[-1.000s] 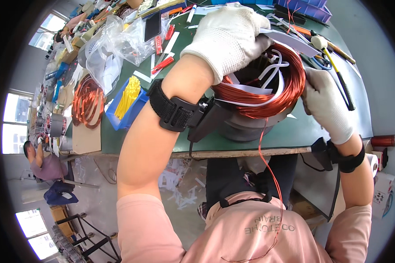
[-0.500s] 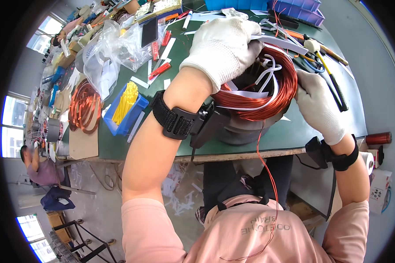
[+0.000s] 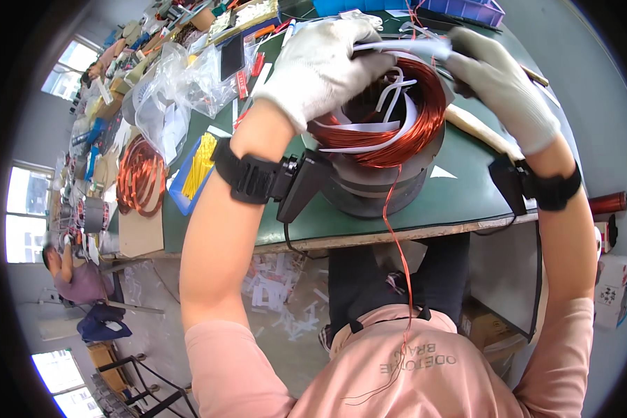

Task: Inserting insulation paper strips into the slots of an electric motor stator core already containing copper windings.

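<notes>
A motor stator, its dark round housing (image 3: 390,195) upright on the green table, carries a thick ring of red-brown copper winding (image 3: 425,115). White insulating sleeves (image 3: 397,87) curl inside the ring, and red lead wires (image 3: 397,244) hang over the table's front edge. Above the ring's far side a white strip (image 3: 411,47) stretches between my gloved hands, slightly blurred. My left hand (image 3: 327,70) pinches its left end, wrist beside the winding. My right hand (image 3: 498,87) has its fingers closed at the strip's right end; those fingertips are partly hidden.
A blue bin (image 3: 188,184) of yellow sticks stands left, near flat copper coils (image 3: 141,177). Clear plastic bags (image 3: 167,90), a phone (image 3: 233,57) and red pieces lie behind. A wooden handle (image 3: 482,129) lies right of the stator. Purple bins (image 3: 467,10) stand at the back.
My right hand has left the winding's right side and risen to the strip's right end. My left hand still holds the strip, now more level. The stator appears further left in view.
</notes>
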The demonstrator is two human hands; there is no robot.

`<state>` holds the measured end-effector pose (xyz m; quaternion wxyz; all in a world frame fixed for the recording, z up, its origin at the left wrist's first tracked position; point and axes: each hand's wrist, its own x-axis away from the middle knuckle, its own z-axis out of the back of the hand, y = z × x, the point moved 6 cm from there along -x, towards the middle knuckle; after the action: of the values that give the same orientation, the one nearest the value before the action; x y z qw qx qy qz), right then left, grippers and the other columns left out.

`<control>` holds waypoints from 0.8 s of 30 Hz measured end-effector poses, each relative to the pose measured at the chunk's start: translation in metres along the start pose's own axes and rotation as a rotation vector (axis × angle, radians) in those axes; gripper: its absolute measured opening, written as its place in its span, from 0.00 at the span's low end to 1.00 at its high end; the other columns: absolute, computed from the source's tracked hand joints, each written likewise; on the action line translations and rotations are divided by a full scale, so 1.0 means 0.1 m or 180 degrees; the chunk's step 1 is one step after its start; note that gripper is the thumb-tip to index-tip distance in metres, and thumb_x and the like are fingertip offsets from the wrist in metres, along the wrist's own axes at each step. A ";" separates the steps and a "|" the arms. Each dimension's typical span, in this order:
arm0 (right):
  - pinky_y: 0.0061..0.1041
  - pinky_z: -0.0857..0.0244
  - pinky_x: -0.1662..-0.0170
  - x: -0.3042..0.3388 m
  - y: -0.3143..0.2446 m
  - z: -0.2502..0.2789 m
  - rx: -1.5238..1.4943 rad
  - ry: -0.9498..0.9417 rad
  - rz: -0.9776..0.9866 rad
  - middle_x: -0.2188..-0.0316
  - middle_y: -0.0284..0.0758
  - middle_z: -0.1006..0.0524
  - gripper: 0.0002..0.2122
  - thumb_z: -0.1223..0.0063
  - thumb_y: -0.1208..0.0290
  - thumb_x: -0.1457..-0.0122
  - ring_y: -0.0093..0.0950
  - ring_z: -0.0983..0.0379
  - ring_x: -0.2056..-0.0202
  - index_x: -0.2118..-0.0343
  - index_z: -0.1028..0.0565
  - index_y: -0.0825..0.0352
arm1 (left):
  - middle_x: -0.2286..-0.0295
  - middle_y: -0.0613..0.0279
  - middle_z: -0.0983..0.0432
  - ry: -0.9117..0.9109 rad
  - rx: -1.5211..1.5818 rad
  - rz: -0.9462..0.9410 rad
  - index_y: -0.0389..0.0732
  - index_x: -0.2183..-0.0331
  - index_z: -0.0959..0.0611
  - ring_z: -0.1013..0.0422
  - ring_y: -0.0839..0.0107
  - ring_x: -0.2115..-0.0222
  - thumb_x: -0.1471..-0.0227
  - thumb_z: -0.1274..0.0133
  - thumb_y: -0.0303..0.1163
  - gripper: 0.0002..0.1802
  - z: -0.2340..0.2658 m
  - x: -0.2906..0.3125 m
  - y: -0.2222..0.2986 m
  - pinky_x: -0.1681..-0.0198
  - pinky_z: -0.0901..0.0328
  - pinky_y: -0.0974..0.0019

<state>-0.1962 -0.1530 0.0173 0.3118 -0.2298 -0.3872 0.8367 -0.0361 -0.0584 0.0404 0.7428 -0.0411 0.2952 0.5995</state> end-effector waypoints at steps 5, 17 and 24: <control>0.22 0.36 0.68 -0.20 -0.26 -0.26 0.0160 -0.0147 0.0235 0.76 0.33 0.25 0.13 0.48 0.63 0.41 0.20 0.31 0.73 0.66 0.25 0.71 | 0.70 0.51 0.22 0.0229 -0.0962 -0.0116 0.43 0.66 0.18 0.25 0.53 0.68 0.53 0.48 0.40 0.14 -0.04 -0.03 -0.07 0.64 0.30 0.56; 0.22 0.35 0.67 -0.28 -0.21 -0.32 -0.0404 -0.0193 -0.0011 0.74 0.34 0.20 0.09 0.45 0.69 0.44 0.22 0.28 0.73 0.66 0.20 0.68 | 0.71 0.53 0.20 0.0124 -0.0078 0.0200 0.38 0.64 0.16 0.24 0.62 0.69 0.56 0.46 0.25 0.13 0.02 0.05 -0.01 0.63 0.32 0.67; 0.28 0.33 0.64 -0.41 -0.46 -0.29 0.1203 -0.0406 0.0632 0.74 0.44 0.21 0.11 0.44 0.65 0.46 0.32 0.26 0.73 0.67 0.21 0.68 | 0.71 0.55 0.20 0.0246 -0.0339 -0.0154 0.43 0.66 0.15 0.24 0.60 0.71 0.59 0.43 0.28 0.13 0.05 0.04 0.09 0.66 0.31 0.65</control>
<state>-0.1330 -0.1437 0.0425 0.2402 -0.1509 -0.2179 0.9338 -0.0416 -0.0506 0.0451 0.7418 -0.1108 0.2904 0.5942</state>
